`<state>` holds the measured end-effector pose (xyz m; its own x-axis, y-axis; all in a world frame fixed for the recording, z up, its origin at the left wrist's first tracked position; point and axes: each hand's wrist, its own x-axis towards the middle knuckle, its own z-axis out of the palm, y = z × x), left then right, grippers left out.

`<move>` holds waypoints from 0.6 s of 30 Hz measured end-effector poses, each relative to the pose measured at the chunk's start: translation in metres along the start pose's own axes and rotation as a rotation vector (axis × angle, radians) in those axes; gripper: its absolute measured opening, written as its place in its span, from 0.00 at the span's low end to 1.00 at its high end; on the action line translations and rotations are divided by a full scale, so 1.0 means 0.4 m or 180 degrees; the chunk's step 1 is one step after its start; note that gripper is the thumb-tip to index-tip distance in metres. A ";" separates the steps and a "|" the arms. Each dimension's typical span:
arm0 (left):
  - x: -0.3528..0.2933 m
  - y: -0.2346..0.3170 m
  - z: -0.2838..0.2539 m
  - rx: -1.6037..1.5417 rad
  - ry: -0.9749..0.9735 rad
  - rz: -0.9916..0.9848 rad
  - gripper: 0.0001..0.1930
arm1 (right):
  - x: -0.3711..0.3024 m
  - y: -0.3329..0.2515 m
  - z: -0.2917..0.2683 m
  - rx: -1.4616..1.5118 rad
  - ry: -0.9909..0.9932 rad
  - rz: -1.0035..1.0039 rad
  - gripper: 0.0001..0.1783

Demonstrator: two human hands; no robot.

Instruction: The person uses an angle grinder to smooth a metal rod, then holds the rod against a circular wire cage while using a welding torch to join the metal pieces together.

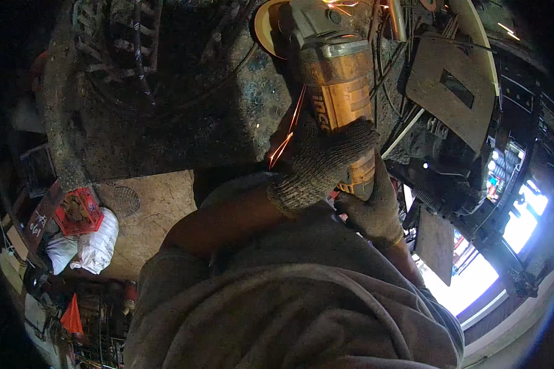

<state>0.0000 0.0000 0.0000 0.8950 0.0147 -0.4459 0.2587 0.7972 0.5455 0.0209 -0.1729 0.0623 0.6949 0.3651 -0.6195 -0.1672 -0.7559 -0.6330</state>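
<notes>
An orange and grey angle grinder (345,92) points away from me over a dark, worn workbench (228,123). My left hand (320,160), in a knit work glove, is wrapped across the grinder's body. Gloved as well, my right hand (375,212) grips the rear end of the tool. Beside the grinder's head shows a round tan rim (264,27); whether it is the disc or another part I cannot tell. Sparks (338,5) flare at the upper edge, and more streaks (283,150) fly past my left wrist. The spot being ground is hidden.
Right of the grinder lie cables, a metal tube (396,21) and a flat plate with a rectangular hole (434,89). Ribbed metal parts (117,43) sit at the far left. Below left, a red crate (79,212) and white sacks (98,243) rest on the floor.
</notes>
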 end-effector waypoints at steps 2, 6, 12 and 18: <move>0.004 -0.017 -0.001 0.0130 0.0070 0.0168 0.25 | 0.001 0.023 -0.009 0.0013 -0.0051 -0.0107 0.57; 0.006 -0.038 0.007 -0.0225 0.0074 0.0095 0.23 | -0.003 0.023 -0.014 -0.0152 -0.0024 0.0108 0.57; 0.007 -0.042 0.004 0.0078 0.0067 0.0149 0.26 | -0.015 0.062 -0.012 0.0222 0.0009 0.0073 0.56; 0.009 -0.063 0.013 -0.0587 -0.0034 0.0343 0.25 | -0.012 0.059 -0.015 0.0419 -0.0057 0.0142 0.58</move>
<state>-0.0014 -0.0232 -0.0116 0.9179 0.1003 -0.3839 0.0912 0.8883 0.4502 0.0176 -0.1959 0.0532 0.6724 0.3432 -0.6558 -0.2887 -0.6942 -0.6593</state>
